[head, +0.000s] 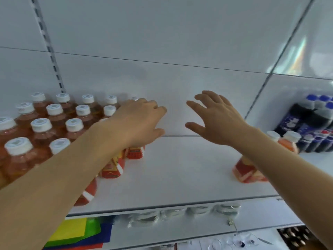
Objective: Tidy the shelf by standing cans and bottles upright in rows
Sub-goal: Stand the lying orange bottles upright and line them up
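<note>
L hand [142, 120] drapes over the end bottle [135, 152] of the orange block w/ fingers loosely curled, grip prob but hidden, R hand [214, 120] spread wide & empty; stray bottles [248, 170] sit right, so slide those left, flush.

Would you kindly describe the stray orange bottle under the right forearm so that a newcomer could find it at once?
Start at the white shelf, where orange bottles stand in rows at the left. Cross the bare middle to the right: the lone bottle stands apart, partly hidden by the right forearm, red-labelled, unlike the dark blue-capped bottles behind.
</note>
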